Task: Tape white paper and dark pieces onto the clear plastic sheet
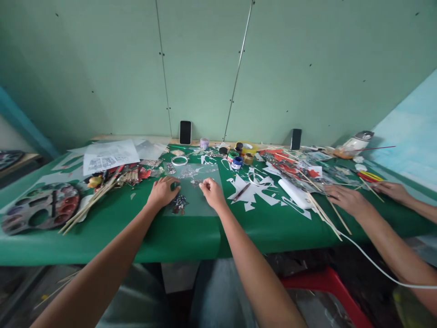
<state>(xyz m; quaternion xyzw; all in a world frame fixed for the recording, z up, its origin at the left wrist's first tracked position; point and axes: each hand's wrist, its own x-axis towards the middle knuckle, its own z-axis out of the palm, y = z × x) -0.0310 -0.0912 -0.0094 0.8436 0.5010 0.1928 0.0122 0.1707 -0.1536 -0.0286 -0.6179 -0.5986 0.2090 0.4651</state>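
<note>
Hands (pixel 163 191) (pixel 212 192) flat on translucent sheet (pixel 194 189), green table (pixel 191 232)

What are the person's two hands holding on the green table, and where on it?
Neither lifts anything: the left hand and right hand press flat on a translucent sheet, at its left and right parts.

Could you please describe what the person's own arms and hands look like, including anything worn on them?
Both arms are bare from the bottom edge of the picture to the fingers: no sleeves, gloves, watch or bracelet show. The left hand and right hand show no visible rings or markings, though fine detail is too small to rule out.
</note>
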